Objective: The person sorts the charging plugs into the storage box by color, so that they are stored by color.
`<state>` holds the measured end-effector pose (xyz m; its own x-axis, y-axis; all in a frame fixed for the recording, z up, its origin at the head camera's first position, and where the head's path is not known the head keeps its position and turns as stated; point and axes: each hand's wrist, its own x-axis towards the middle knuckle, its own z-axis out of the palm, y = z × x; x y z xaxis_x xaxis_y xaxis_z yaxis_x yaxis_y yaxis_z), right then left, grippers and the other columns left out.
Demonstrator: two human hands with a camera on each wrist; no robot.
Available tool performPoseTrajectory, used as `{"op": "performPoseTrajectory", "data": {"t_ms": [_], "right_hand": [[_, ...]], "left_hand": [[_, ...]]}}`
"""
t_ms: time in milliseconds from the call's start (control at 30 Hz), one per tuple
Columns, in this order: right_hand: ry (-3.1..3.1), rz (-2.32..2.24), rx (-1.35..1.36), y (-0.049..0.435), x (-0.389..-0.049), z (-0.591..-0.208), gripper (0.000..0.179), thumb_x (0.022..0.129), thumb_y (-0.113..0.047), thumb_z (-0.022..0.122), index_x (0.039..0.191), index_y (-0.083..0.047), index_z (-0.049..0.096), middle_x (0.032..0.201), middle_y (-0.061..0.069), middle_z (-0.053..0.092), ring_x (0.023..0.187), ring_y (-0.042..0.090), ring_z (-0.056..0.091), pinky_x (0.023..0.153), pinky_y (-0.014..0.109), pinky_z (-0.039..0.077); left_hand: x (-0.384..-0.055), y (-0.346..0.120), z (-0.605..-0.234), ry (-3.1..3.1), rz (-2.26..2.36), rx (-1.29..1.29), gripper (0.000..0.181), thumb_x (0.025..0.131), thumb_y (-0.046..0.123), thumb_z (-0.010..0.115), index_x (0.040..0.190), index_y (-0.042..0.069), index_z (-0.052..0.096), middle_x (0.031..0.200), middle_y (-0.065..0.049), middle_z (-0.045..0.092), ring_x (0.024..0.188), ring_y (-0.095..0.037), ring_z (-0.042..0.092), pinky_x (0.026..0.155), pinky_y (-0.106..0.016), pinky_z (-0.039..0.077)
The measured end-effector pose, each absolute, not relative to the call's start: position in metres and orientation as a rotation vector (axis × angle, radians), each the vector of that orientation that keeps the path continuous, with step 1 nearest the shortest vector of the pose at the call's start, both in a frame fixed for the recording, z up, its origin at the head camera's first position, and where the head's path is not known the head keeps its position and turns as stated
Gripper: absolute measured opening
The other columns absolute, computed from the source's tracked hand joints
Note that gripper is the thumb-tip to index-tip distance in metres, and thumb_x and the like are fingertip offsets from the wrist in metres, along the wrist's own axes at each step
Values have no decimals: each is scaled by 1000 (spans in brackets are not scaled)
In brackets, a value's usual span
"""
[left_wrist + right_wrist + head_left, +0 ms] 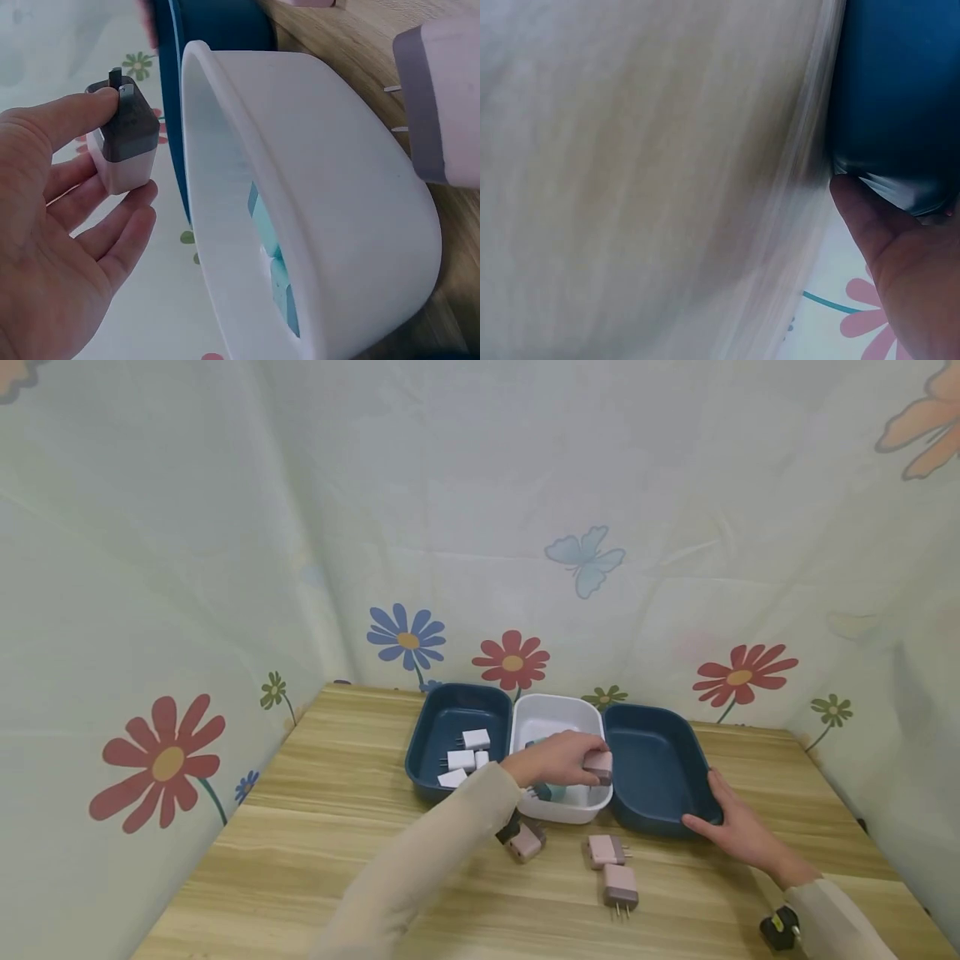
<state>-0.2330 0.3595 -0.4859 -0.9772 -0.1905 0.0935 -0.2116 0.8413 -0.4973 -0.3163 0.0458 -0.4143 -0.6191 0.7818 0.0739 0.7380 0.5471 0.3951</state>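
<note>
Three blocky pink-and-grey plug adapters [621, 883] lie on the wood-grained tabletop [300, 843] before a rounded white tray [562, 812]. Over it, the left hand [557, 758] pinches a fourth pink-and-grey adapter [127, 141] at its fingertips, prongs clear only in the left wrist view, and partly blocks teal adapters [266, 231] from the head camera. The right hand [738, 831], thumb and fingers spread, touches a dark-blue tray [648, 760]; white adapters [461, 761] sit in another dark-blue tray [453, 712], left.

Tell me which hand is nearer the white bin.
Left. The left hand is above the white bin, holding a pink charger; the right hand, farther off, touches the rightmost bin.
</note>
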Motion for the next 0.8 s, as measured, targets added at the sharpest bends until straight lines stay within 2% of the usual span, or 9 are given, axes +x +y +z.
{"op": "performPoseTrajectory", "data": {"t_ms": [333, 600, 800], "right_hand": [[-2968, 814, 327, 359, -232, -484, 100, 87, -38, 67, 145, 13, 5, 149, 36, 6, 133, 54, 13, 100, 67, 19], [-2964, 823, 331, 359, -233, -484, 101, 86, -39, 67, 145, 13, 4, 149, 35, 5, 134, 53, 12, 100, 67, 18], [-2973, 812, 315, 362, -236, -489, 102, 86, -42, 67, 145, 12, 3, 149, 35, 5, 134, 53, 11, 100, 67, 18]], "left_hand": [[-327, 62, -422, 2661, 589, 1326, 44, 87, 27, 70, 126, 15, 55, 112, 3, 59, 90, -6, 52, 76, -16, 43], [-336, 75, -426, 2674, 671, 1251, 44, 87, 30, 69, 127, 16, 55, 109, 3, 59, 87, -7, 52, 71, -16, 43], [-339, 87, -433, 2690, 668, 1240, 45, 87, 30, 70, 127, 15, 56, 112, 3, 60, 88, -6, 52, 74, -16, 42]]}}
